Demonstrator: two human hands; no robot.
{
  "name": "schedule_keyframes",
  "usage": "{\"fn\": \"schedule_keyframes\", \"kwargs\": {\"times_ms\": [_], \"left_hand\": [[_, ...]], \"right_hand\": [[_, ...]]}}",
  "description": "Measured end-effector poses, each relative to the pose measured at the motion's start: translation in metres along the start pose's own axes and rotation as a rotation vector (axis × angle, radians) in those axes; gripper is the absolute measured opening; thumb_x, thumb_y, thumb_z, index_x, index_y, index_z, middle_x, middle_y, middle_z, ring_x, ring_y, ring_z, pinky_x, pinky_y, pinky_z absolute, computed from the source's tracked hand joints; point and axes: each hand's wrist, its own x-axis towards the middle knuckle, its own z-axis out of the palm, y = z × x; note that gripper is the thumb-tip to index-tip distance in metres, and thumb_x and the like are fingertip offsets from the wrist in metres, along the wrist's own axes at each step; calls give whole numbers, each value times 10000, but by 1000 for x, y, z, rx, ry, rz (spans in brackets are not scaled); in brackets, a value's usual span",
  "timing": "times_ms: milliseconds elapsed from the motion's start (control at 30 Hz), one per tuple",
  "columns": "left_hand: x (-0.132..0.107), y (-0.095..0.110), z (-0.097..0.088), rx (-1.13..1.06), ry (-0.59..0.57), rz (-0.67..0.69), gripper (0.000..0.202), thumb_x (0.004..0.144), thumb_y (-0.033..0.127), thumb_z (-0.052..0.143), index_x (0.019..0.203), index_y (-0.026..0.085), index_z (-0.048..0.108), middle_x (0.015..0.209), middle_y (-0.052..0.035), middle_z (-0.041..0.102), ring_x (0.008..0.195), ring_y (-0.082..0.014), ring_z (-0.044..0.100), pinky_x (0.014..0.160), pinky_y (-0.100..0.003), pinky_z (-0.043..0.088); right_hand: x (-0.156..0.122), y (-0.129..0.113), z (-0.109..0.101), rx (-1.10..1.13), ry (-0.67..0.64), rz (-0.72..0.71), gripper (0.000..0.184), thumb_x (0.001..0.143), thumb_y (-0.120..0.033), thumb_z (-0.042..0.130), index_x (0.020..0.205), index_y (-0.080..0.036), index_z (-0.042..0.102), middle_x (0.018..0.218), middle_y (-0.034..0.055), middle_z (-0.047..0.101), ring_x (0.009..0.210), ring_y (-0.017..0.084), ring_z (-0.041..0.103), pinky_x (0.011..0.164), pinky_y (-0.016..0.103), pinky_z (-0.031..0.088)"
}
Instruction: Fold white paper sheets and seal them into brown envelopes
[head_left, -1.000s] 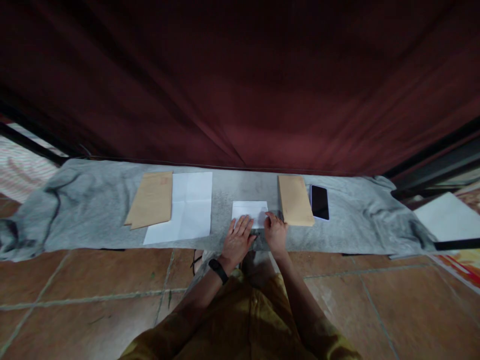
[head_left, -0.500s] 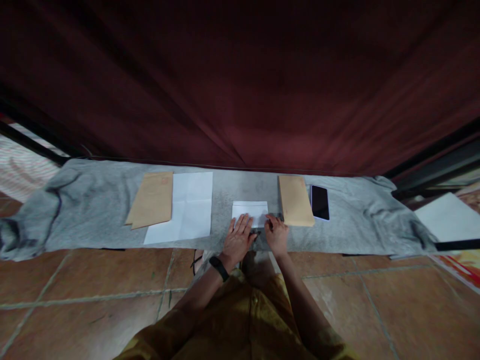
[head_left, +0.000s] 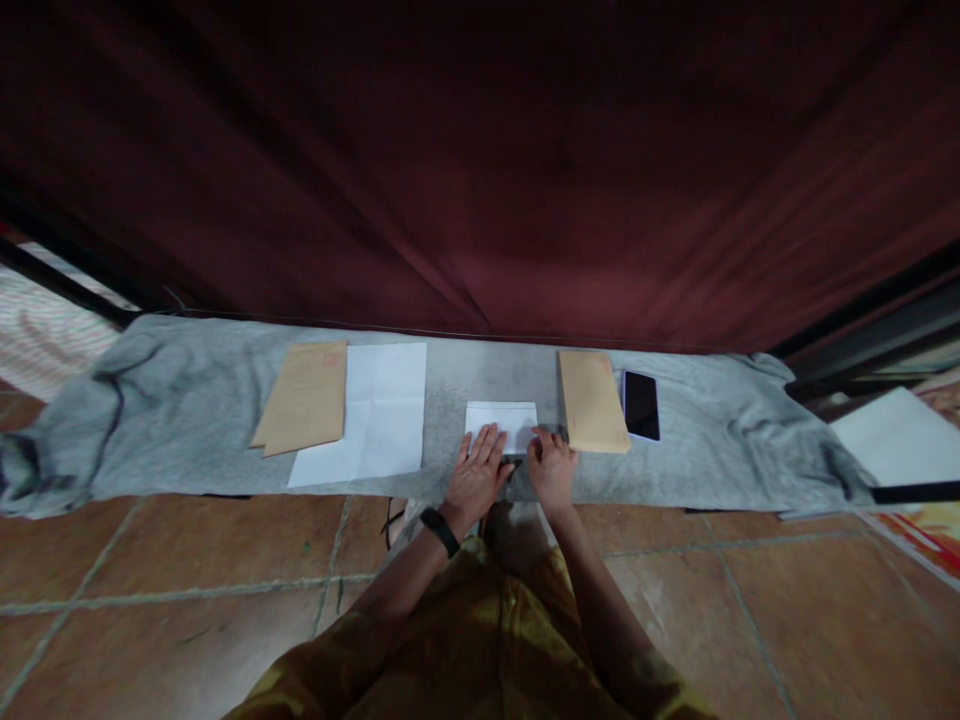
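A folded sheet of white paper lies on the grey cloth straight in front of me, with a crease line running near its far edge. My left hand rests flat across its near left part, fingers stretched out and thumb apart. At the paper's near right corner, my right hand has its fingers bent in and closed on the edge; the exact grip is partly hidden. Just right of that hand lies a brown envelope stack.
Grey cloth covers the narrow surface. On the left, brown envelopes overlap a larger creased white sheet. A phone lies to the right. A dark red curtain hangs behind, and tiled floor shows below.
Both hands stay on the folded paper in nearly the same place. My right hand's fingers have shifted very slightly at the paper's right edge.
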Motion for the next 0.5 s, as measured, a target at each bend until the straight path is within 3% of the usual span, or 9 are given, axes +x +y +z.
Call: {"fn": "schedule_keyframes", "kwargs": {"times_ms": [500], "left_hand": [[7,-2,2,-13,-7,-9,530,1040,419,376,1492,155,456,1602,-114,388,1508,-247,312,1245,-491,250]], "right_hand": [[3,-1,2,-55,29,-24,302,993,-234,474,1240,-213,645,1060,88,702,1012,235,590,878,335,310]]}}
